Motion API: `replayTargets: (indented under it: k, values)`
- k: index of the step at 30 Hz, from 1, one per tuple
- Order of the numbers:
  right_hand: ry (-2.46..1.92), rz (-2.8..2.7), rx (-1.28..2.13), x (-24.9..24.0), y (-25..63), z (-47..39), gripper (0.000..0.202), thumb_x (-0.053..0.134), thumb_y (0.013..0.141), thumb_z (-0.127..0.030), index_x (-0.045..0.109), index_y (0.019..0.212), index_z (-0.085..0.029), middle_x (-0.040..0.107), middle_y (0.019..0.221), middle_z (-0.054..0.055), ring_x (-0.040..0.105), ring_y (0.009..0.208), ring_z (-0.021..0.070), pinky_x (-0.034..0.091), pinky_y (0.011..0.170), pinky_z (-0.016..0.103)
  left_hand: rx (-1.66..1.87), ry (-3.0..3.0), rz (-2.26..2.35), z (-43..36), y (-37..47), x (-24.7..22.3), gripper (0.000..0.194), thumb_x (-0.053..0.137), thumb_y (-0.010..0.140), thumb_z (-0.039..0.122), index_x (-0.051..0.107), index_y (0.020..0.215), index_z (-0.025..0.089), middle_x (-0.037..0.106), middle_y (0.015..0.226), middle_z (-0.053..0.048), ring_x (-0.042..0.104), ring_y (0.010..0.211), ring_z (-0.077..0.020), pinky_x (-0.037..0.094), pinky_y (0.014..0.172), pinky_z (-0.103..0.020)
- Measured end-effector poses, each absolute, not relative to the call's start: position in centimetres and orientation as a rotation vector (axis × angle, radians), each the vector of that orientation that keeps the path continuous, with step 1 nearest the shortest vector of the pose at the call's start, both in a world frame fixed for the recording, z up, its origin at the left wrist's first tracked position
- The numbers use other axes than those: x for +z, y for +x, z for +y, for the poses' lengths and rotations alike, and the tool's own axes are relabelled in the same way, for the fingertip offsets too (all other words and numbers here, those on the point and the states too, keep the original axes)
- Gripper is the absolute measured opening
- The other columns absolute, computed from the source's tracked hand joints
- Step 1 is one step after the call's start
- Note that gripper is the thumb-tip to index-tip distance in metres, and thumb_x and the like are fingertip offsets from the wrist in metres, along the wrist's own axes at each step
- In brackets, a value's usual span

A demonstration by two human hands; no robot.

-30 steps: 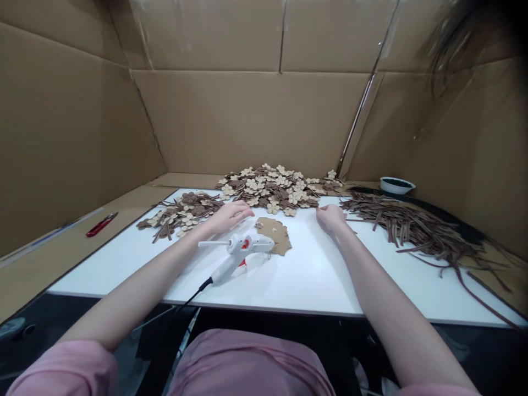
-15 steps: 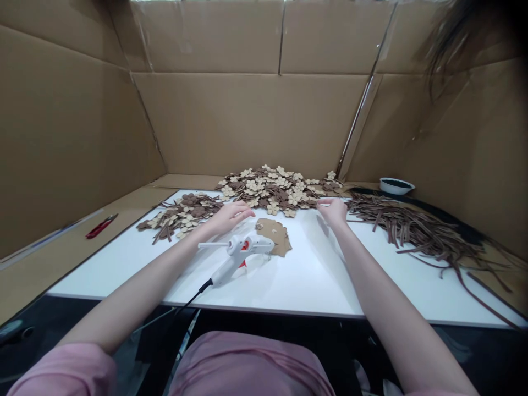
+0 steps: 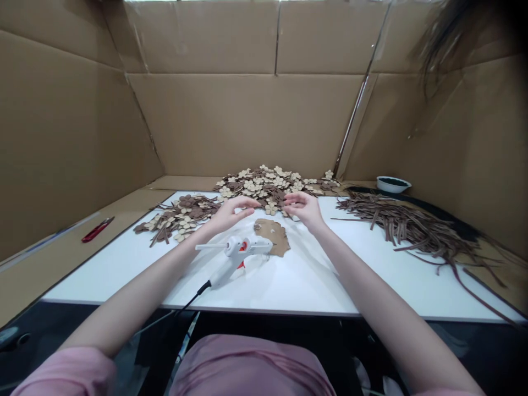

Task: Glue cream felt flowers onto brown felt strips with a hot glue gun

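Note:
Both of my hands are at the near edge of a heap of cream and brown flower cutouts (image 3: pixel 268 182). My left hand (image 3: pixel 235 212) has its thumb and fingers apart, with nothing visible between them. Opposite it, my right hand (image 3: pixel 304 210) reaches in from the right, fingers curved and spread, also with nothing visible in it. Between and below the hands lies a torn piece of brown cardboard (image 3: pixel 275 237) with small pale spots on it. A white glue gun (image 3: pixel 235 256) with a red trigger stands in front of my left hand, its nozzle by the cardboard.
Left on the white board (image 3: pixel 297 291) is a smaller pile of flowers and strips (image 3: pixel 183 215). Brown strips (image 3: pixel 406 223) lie in a bundle at right, behind them a white bowl (image 3: pixel 392 185) with dark contents. A red cutter (image 3: pixel 97 229) lies far left. Cardboard walls (image 3: pixel 247 121) enclose the table.
My right hand has moved left from beside the strips to the front of the flower heap, and its fingers have spread. My left hand has opened its thumb away from the fingers.

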State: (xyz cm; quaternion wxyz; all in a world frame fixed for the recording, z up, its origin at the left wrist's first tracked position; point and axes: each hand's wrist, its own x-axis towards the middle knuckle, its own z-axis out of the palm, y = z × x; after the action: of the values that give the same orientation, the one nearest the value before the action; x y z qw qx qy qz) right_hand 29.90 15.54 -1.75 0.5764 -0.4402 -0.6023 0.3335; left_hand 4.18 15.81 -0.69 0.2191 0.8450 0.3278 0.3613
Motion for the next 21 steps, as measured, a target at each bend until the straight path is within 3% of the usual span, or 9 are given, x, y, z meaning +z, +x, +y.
replayTargets:
  k: [6, 12, 21]
  values:
    - [-0.852, -1.509, 0.996, -0.3, 26.7, 14.2, 0.049, 0.087, 0.049, -0.029, 0.060, 0.089, -0.018, 0.066, 0.078, 0.001, 0.067, 0.070, 0.0163, 0.056, 0.067, 0.030, 1.126, 2.271, 0.853, 16.2, 6.0, 0.4, 0.044, 0.071, 0.078, 0.043, 0.066, 0.115, 0.020, 0.064, 0.121, -0.011, 0.060, 0.110, -0.0242, 0.048, 0.093, -0.036]
    - [-0.811, -1.487, 1.060, 0.0, 26.4, 14.2, 0.053, 0.089, 0.047, -0.033, 0.057, 0.087, -0.019, 0.066, 0.078, 0.001, 0.066, 0.071, 0.0162, 0.055, 0.069, 0.031, 1.181, 2.421, 0.825, 15.8, 6.7, 0.6, 0.026, 0.068, 0.081, 0.044, 0.074, 0.086, 0.019, 0.070, 0.097, -0.008, 0.063, 0.096, -0.0221, 0.048, 0.090, -0.036]
    - [-0.769, -1.548, 1.236, -1.0, 26.6, 13.9, 0.060, 0.088, 0.053, -0.026, 0.058, 0.104, -0.021, 0.070, 0.087, 0.003, 0.069, 0.078, 0.0173, 0.055, 0.072, 0.031, 1.367, 2.432, 0.826, 15.2, 6.5, 1.0, 0.018, 0.065, 0.085, 0.034, 0.072, 0.081, 0.018, 0.070, 0.089, -0.007, 0.063, 0.086, -0.0188, 0.047, 0.081, -0.031]
